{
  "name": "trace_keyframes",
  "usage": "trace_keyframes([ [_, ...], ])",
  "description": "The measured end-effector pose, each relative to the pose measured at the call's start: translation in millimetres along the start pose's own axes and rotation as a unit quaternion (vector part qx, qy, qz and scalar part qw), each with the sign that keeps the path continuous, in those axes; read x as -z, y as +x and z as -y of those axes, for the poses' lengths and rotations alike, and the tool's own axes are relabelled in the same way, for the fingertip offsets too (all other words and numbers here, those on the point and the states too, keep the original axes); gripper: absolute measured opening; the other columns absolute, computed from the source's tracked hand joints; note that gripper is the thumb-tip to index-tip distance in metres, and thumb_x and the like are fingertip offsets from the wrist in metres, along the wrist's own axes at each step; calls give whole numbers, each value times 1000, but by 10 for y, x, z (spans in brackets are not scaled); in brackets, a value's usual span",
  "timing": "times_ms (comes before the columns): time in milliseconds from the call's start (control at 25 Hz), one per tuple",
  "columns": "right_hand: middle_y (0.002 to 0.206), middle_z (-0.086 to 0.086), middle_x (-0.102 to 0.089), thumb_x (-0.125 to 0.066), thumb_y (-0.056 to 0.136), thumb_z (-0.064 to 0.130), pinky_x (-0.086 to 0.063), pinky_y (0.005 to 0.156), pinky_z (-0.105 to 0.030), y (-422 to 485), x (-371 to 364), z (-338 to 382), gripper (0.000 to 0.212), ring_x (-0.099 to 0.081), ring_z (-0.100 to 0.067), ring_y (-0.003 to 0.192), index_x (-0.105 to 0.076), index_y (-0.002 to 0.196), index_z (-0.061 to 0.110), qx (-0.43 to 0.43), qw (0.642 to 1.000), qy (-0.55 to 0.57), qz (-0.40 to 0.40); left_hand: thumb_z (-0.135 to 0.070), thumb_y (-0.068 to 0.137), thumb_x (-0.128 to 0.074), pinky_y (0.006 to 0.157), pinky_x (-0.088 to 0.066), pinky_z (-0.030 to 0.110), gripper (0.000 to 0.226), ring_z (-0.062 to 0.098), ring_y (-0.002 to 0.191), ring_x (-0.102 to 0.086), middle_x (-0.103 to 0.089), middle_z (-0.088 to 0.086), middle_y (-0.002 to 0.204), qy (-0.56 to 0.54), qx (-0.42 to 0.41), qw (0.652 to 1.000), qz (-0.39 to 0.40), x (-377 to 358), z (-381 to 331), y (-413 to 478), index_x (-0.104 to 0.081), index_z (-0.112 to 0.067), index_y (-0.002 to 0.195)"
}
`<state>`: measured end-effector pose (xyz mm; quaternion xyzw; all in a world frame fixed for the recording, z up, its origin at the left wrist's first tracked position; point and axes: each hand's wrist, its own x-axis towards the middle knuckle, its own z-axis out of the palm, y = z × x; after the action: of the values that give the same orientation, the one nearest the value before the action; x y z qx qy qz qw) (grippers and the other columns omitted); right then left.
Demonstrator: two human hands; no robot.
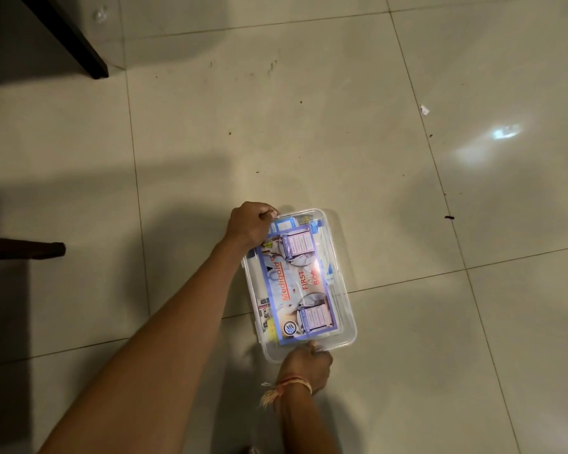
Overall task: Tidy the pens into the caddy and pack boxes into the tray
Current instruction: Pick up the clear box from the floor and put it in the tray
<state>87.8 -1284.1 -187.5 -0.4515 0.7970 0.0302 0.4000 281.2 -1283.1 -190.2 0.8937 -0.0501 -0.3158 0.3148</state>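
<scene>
Leftmost, a dark furniture leg (76, 37) slants down from the upper edge onto the tiled floor (341, 126), and a second dark leg end (46, 250) enters from the left edge at mid height. Next, the left forearm runs diagonally from the lower left up to the left hand (251, 226), whose grip is closed over the far short end of a clear plastic first aid box (300, 283), the fingers curled over the rim. The box sits low over the floor across a grout line; whether it rests on the tiles or is raised slightly cannot be told. Its transparent lid is on, and a blue-bordered label reading "Medigold" and "FIRST" shows through the lid, partly washed out by glare. At the near short end, the right hand (308, 362) holds the box edge with its grip closed, knuckles upward. A thread band (289, 386) with loose frayed ends circles the right wrist. Further right, a small white scrap (425, 109) lies on the tiles, with a bright light reflection (502, 132) beyond it and a small dark speck (449, 217) below.
</scene>
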Motion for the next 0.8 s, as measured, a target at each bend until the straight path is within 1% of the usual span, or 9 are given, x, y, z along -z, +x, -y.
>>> trace_keyframes([
  [80,124,-30,-56,-43,96,16,-43,97,-44,-49,185,114,35,-51,-45,115,-52,120,-8,6,999,13,32,-19,95,-46,87,-47,30,30,28,106,-63,-69,14,115,-17,-4,1000,-18,142,-99,-140,-68,-3,107],
  [160,125,-29,-57,-42,97,14,-42,96,-41,-185,490,318,34,-52,-43,117,-54,118,-8,7,999,-4,32,-18,94,-47,89,-47,32,29,29,107,-63,-70,13,114,-28,-2,998,-47,409,-264,-359,-69,-5,107],
  [200,126,-29,-57,-43,96,15,-42,96,-40,-281,645,435,33,-52,-42,118,-55,118,-7,25,999,-22,25,-18,94,-48,89,-47,32,28,28,107,-63,-70,12,114,-31,4,997,-64,569,-354,-486,-69,-6,107],
  [320,128,-28,-55,-42,96,17,-41,98,-41,-740,1161,861,34,-51,-42,120,-55,120,-5,71,997,-19,25,-18,93,-48,86,-47,29,28,26,107,-64,-71,9,115,-42,27,992,-117,1174,-691,-997,-70,-12,108],
  [480,122,-30,-58,-42,96,17,-43,94,-45,-1555,1913,1457,35,-54,-45,113,-58,119,-4,153,988,-12,14,-21,92,-49,89,-45,27,28,26,110,-63,-72,8,114,-55,53,983,-165,2050,-1230,-1777,-71,-18,109],
  [640,115,-30,-62,-46,94,19,-46,88,-44,-2482,2600,1947,34,-58,-45,106,-62,115,-3,247,968,4,29,-24,89,-50,90,-53,36,26,29,99,-68,-75,10,102,-112,77,968,-210,3004,-1619,-2553,-72,-21,101],
  [680,112,-29,-64,-47,92,22,-47,87,-44,-2754,2766,2070,35,-59,-45,104,-63,113,-2,277,960,9,43,-25,89,-50,89,-54,39,25,30,97,-68,-75,10,100,-131,81,962,-225,3268,-1715,-2797,-72,-20,99],
  [760,108,-27,-66,-45,85,33,-49,86,-43,-3234,3024,2248,46,-61,-43,100,-66,109,0,328,942,23,66,-25,90,-51,87,-55,41,24,31,97,-68,-75,11,99,-153,97,951,-251,3647,-1786,-3229,-72,-17,98],
  [800,108,-27,-67,-44,83,34,-49,86,-43,-3453,3132,2333,47,-61,-43,100,-66,109,1,356,931,22,74,-24,90,-52,87,-55,42,24,31,97,-68,-74,12,100,-167,101,944,-265,3803,-1802,-3432,-72,-15,99],
])
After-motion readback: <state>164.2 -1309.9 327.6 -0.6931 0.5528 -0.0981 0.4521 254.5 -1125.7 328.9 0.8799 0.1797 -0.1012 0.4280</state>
